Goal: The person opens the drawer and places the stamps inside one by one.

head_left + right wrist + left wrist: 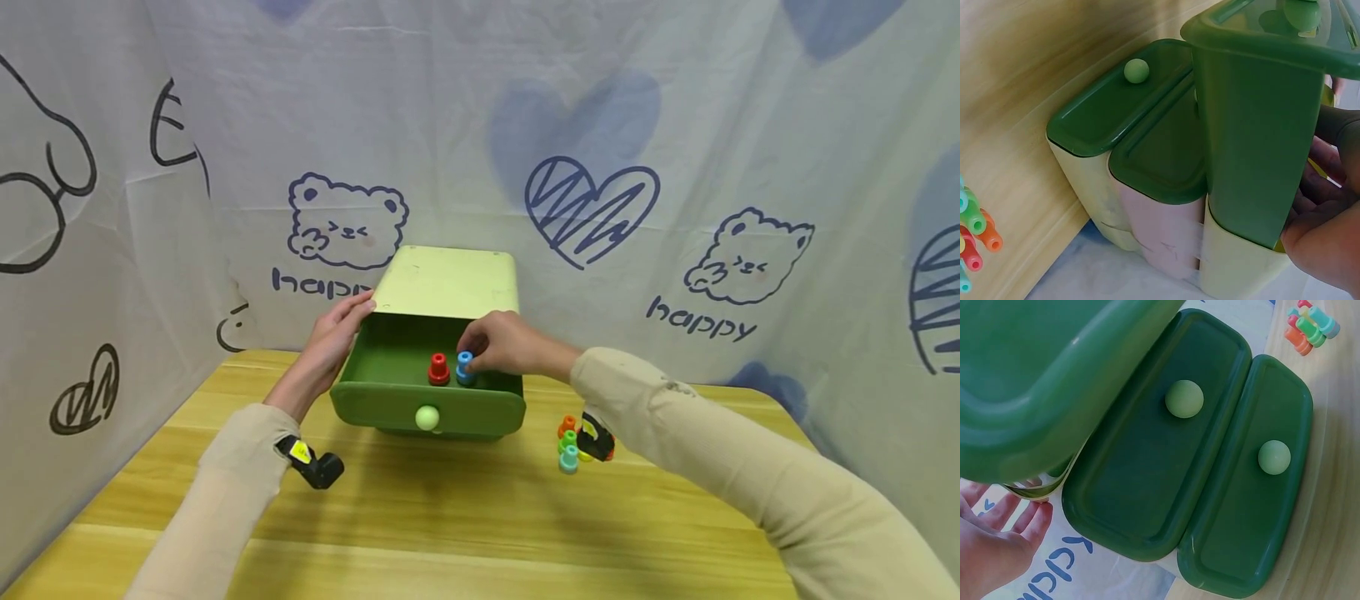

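Observation:
A small drawer cabinet point(450, 279) with a pale yellow-green top stands on the table. Its top green drawer point(390, 407) is pulled out and has a round pale knob point(427, 417). Inside, toward the front, a red stepped peg point(438, 369) stands upright beside a blue stepped peg point(465, 367). My right hand point(510, 343) reaches over the drawer's right side and pinches the blue peg between thumb and fingers. My left hand point(333, 337) rests against the cabinet's upper left side, its fingers point(1038, 522) touching the casing below the drawer's rim in the left wrist view.
Two lower green drawers, a middle drawer point(1141, 444) and a bottom drawer point(1244, 481), are closed. Several colored pegs point(568, 458) lie clustered on the wooden table point(450, 533) to the right. A printed cloth point(465, 125) hangs behind the cabinet and along both sides.

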`<state>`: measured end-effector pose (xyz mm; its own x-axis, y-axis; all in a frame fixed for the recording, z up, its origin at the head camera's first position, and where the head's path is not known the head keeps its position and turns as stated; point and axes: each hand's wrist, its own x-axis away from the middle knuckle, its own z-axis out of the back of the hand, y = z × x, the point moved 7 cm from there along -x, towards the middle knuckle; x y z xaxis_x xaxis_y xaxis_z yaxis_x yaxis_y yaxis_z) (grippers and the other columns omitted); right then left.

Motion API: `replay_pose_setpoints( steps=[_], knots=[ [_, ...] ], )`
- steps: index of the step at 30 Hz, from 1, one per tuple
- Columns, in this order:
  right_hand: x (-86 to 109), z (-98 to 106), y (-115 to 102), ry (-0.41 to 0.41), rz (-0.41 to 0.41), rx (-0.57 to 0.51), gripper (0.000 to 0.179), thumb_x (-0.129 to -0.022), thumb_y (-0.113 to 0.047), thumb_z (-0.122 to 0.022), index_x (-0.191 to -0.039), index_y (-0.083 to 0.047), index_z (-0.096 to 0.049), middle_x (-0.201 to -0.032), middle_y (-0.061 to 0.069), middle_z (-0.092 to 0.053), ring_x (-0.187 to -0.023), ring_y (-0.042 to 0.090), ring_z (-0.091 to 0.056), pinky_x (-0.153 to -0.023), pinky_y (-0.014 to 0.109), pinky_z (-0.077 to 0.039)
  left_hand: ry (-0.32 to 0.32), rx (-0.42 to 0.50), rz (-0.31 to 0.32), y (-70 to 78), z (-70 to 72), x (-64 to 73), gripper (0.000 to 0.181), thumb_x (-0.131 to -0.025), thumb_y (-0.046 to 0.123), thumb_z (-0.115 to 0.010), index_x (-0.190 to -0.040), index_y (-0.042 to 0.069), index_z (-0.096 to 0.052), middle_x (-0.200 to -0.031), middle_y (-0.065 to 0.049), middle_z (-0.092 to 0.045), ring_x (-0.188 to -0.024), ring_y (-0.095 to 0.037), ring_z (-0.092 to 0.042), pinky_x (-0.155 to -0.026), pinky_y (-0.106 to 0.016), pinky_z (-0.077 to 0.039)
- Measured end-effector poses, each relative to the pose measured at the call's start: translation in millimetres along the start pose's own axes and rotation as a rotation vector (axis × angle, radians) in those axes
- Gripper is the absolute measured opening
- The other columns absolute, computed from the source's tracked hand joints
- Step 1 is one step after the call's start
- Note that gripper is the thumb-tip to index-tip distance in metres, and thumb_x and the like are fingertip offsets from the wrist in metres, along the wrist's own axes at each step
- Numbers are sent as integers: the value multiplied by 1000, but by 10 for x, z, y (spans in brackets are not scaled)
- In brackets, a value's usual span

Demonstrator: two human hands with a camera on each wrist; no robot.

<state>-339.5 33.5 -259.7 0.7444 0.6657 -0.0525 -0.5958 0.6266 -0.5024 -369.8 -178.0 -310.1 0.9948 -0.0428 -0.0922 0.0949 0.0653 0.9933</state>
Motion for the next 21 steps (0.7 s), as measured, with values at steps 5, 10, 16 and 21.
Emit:
replay_pose_setpoints(
  steps=[5,10,16,21],
  knots=[
    [8,9,6,2,-1,-3,20,-83,-2,-74,-101,5,-70,-92,10,-71,-85,17,-66,-77,23,-53,2,-4,4,-4,3,-1,61,-100,39,-51,-152,13,-32,-158,-8,-21,-138,-29,-29,-110,-40,-31],
    [42,60,-2,22,4,-44,21,-83,0,-73,-102,7,-70,-95,14,-71,-88,20,-67,-77,25,-54,0,15,0,-22,9,-15,61,-100,38,-49,-152,10,-32,-156,-10,-25,-135,-28,-33,-107,-36,-36],
    [145,149,16,70,-7,-85,24,-83,-1,-71,-105,9,-69,-101,16,-70,-94,24,-67,-81,29,-54,-2,27,-3,-25,7,-19,62,-100,40,-49,-151,9,-32,-154,-10,-29,-132,-27,-38,-101,-30,-41],
    [291,260,102,149,-55,-136,25,-86,-4,-69,-110,6,-68,-106,15,-69,-97,25,-65,-82,32,-54,-3,27,6,-17,5,-13,62,-100,40,-50,-152,11,-32,-155,-10,-28,-133,-26,-37,-103,-31,-40]
  ],
)
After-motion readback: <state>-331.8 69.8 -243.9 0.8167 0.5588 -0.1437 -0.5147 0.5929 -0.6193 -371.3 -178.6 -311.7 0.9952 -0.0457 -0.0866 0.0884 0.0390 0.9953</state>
